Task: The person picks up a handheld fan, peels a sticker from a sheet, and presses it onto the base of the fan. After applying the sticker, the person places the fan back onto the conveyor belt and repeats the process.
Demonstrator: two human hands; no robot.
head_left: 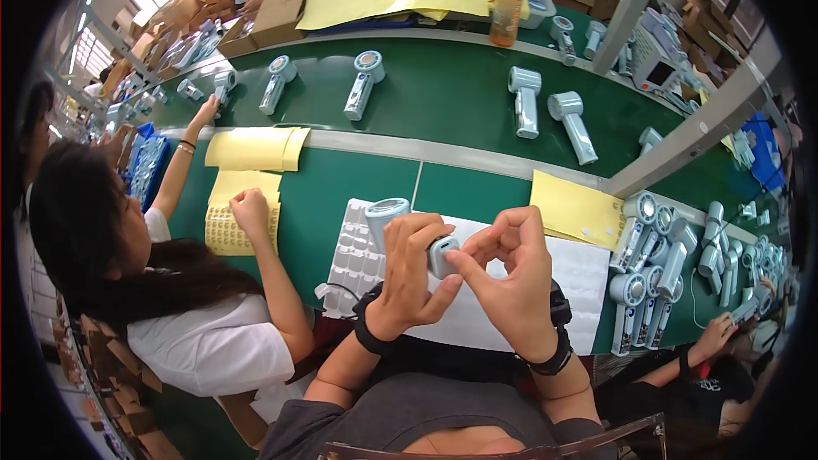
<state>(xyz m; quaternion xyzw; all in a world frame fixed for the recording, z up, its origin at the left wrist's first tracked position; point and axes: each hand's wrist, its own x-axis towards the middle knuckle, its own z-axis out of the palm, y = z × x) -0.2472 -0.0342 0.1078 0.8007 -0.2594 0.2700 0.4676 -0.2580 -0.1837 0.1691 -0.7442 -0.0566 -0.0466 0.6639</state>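
Note:
My left hand (400, 285) is wrapped round a light blue handheld fan (389, 211), whose round head points away to the left. The handle's end, with a small dark slot in it, faces up between my fingers. Against that end rests the thumb of my right hand (515, 290), its index finger curled toward the thumb; whether something small is pinched there I cannot make out. Beneath both hands lies a white paper sheet (575, 290). To the left of the fan is a sheet of pale grey stickers (348, 251).
Several handheld fans (630, 290) are grouped at my right, beside yellow sheets (575, 209). Other fans (365, 85) stand or lie on the green belt (443, 94) ahead. A co-worker (204, 324) sits close on my left, reaching to a fan. An orange bottle (507, 8) stands behind the belt.

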